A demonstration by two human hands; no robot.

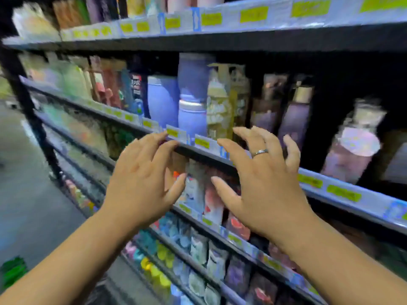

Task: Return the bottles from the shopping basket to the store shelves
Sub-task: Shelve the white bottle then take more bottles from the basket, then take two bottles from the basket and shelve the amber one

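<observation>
From the head camera, your left hand (144, 179) and right hand (262, 179) are both raised before the shelf edge (330, 186), fingers spread, holding nothing. Between and above them, at twelve o'clock, stands a tall lavender bottle (193, 95) on the shelf, apart from both hands, with a shorter lavender bottle (161, 100) touching it at nine o'clock. A ring (259, 152) sits on one finger of your right hand. The picture is blurred.

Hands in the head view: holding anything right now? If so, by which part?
Nothing is held. The left hand and right hand are both open with fingers spread, in front of the shelf edge, below the blue bottle.
</observation>
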